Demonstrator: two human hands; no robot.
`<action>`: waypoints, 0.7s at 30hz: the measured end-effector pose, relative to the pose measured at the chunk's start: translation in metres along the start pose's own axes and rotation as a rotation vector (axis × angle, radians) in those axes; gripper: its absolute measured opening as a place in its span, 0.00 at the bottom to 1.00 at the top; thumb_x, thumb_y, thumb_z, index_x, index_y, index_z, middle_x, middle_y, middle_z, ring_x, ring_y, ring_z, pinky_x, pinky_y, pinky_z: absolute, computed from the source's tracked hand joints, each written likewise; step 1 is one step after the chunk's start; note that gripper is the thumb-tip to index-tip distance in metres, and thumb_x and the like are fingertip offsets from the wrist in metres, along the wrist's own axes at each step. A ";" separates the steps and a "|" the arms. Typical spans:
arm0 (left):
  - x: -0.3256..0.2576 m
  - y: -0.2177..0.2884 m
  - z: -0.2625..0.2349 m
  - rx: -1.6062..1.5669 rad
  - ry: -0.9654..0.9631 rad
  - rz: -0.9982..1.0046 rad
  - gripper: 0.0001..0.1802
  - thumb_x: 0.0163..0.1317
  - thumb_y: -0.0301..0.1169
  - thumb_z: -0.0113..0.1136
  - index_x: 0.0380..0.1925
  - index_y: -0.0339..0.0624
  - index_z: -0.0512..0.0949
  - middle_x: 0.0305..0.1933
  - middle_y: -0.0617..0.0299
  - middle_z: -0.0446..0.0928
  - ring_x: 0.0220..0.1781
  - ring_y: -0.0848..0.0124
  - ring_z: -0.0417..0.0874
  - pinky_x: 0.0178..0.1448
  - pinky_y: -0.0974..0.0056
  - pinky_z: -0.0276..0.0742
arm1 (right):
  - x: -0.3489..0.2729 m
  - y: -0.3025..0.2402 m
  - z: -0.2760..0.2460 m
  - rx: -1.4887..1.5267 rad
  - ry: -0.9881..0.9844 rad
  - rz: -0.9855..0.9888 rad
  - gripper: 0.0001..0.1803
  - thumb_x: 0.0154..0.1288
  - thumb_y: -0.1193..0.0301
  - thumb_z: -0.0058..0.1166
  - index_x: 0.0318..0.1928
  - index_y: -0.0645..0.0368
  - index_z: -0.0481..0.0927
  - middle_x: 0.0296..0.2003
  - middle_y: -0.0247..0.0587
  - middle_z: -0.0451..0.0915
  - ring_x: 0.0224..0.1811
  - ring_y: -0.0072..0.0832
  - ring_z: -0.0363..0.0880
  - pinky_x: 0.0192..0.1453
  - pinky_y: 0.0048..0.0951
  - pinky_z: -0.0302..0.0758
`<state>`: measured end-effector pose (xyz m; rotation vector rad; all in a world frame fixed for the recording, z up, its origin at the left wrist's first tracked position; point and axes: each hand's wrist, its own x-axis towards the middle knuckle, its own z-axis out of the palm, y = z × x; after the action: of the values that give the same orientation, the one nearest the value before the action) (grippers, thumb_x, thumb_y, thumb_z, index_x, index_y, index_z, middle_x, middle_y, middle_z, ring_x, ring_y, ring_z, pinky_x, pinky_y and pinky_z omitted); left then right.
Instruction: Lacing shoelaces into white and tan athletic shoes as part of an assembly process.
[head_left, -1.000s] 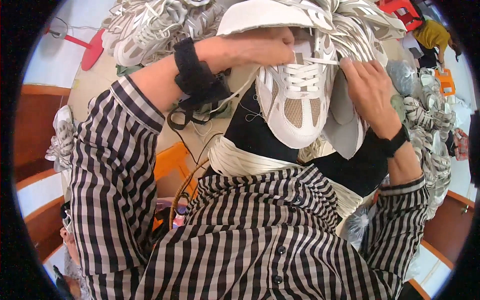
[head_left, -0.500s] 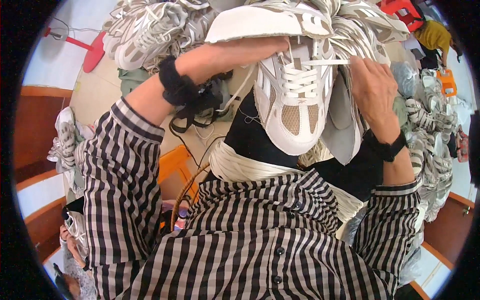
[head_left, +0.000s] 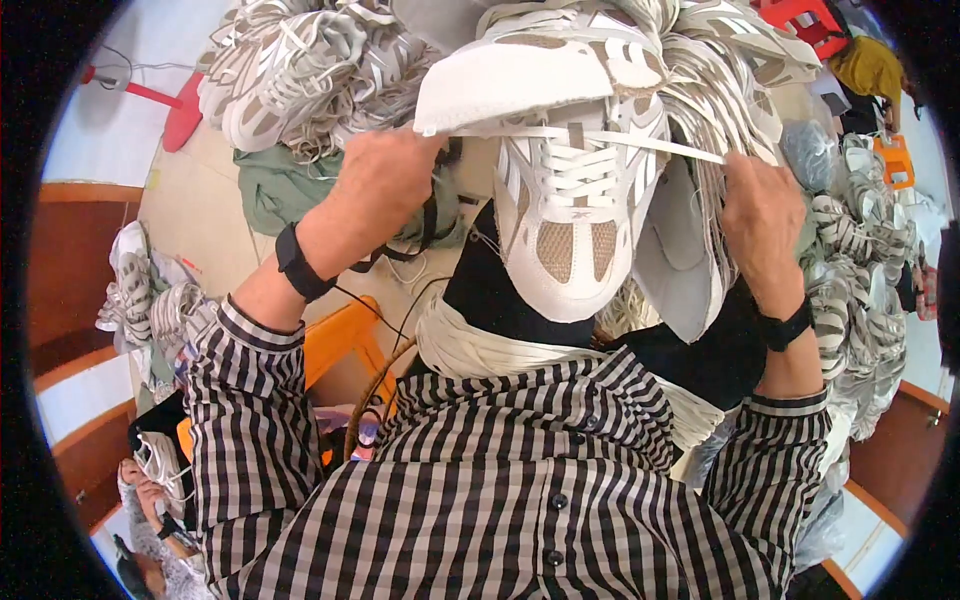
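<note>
A white and beige shoe upper (head_left: 568,220) lies toe toward me over my dark-clothed lap, its white lace (head_left: 580,172) crossed through the eyelets. My left hand (head_left: 388,180) is closed on one end of the lace, left of the upper. On the other side my right hand (head_left: 762,208) pinches the other end. Both ends stretch out nearly straight from the top of the lacing. Another white upper (head_left: 515,82) lies across the far end of the laced one. Beside it, to the right, hang stacked uppers with grey lining (head_left: 685,250).
Heaps of laced uppers (head_left: 285,75) lie at the far left, with more (head_left: 858,290) along the right. A bundle of pale laces (head_left: 470,335) rests across my lap. An orange stool (head_left: 345,340) stands at left. Other people (head_left: 865,75) sit at far right and lower left.
My left hand has come out from under the far upper and moved left and nearer, drawing a lace end out. My right hand has shifted slightly right and nearer.
</note>
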<state>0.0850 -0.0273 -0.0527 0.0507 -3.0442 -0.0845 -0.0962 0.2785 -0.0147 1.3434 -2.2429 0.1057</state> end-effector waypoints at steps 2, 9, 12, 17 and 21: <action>0.000 -0.004 0.004 0.006 0.204 0.085 0.09 0.50 0.23 0.50 0.33 0.39 0.74 0.24 0.50 0.77 0.27 0.55 0.80 0.28 0.55 0.74 | -0.004 0.000 -0.001 0.027 -0.067 0.027 0.02 0.53 0.77 0.47 0.30 0.58 0.72 0.24 0.42 0.73 0.31 0.38 0.74 0.39 0.37 0.69; -0.013 -0.008 -0.010 0.065 0.124 -0.025 0.05 0.52 0.24 0.49 0.29 0.39 0.73 0.24 0.50 0.77 0.28 0.53 0.80 0.29 0.54 0.73 | -0.014 0.008 -0.013 0.004 -0.129 0.109 0.02 0.56 0.78 0.47 0.31 0.59 0.72 0.28 0.45 0.74 0.33 0.42 0.75 0.37 0.38 0.70; -0.028 -0.008 -0.022 -0.057 -0.195 -0.131 0.02 0.53 0.25 0.50 0.26 0.38 0.71 0.26 0.49 0.77 0.31 0.52 0.80 0.32 0.54 0.73 | -0.025 0.021 -0.027 0.134 -0.067 0.260 0.05 0.61 0.76 0.48 0.37 0.61 0.74 0.30 0.49 0.74 0.35 0.48 0.74 0.39 0.42 0.70; -0.045 -0.004 -0.037 -0.306 0.212 0.089 0.07 0.56 0.23 0.50 0.35 0.36 0.74 0.25 0.50 0.75 0.34 0.54 0.78 0.38 0.55 0.72 | -0.053 0.051 -0.044 0.161 -0.141 0.486 0.08 0.63 0.74 0.46 0.39 0.66 0.75 0.34 0.53 0.77 0.37 0.51 0.75 0.42 0.39 0.71; -0.060 -0.001 -0.049 -0.349 0.261 0.065 0.11 0.57 0.23 0.51 0.40 0.36 0.75 0.27 0.50 0.76 0.33 0.53 0.78 0.38 0.55 0.72 | -0.084 0.089 -0.057 0.129 -0.146 0.665 0.12 0.67 0.70 0.42 0.41 0.66 0.75 0.32 0.58 0.77 0.35 0.52 0.75 0.41 0.39 0.70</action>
<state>0.1490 -0.0285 -0.0095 -0.0585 -2.7240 -0.5541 -0.1176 0.4092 0.0120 0.6233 -2.7615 0.3992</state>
